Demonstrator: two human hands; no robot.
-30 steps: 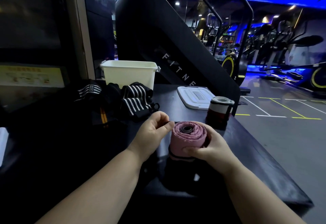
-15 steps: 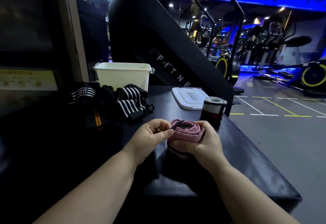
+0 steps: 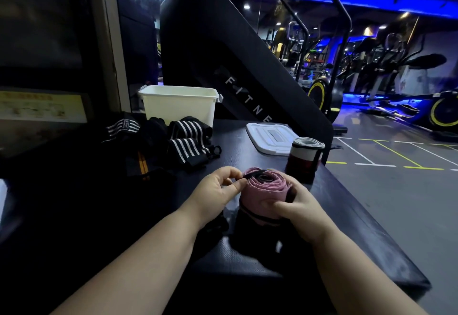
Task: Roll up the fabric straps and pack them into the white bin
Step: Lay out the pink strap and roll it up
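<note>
I am holding the pink strap roll (image 3: 266,190) on end over the near part of the bench (image 3: 347,215), whether it is resting there I cannot tell. My right hand (image 3: 300,209) is wrapping round its three o'clock side, fingers curled on the coils. My left hand (image 3: 218,190) is pinching the thin black tail (image 3: 250,175) at the roll's top, nine o'clock side. To finish well, I am judging that the tail wants drawing snug across while the right hand is squeezing, so the layers are not telescoping (the coil edges look uneven). A red-and-white roll (image 3: 306,156) is standing at one o'clock, a lid (image 3: 271,137) beyond it, striped straps (image 3: 188,141) at ten, and the white bin (image 3: 178,105) at eleven, well apart.
</note>
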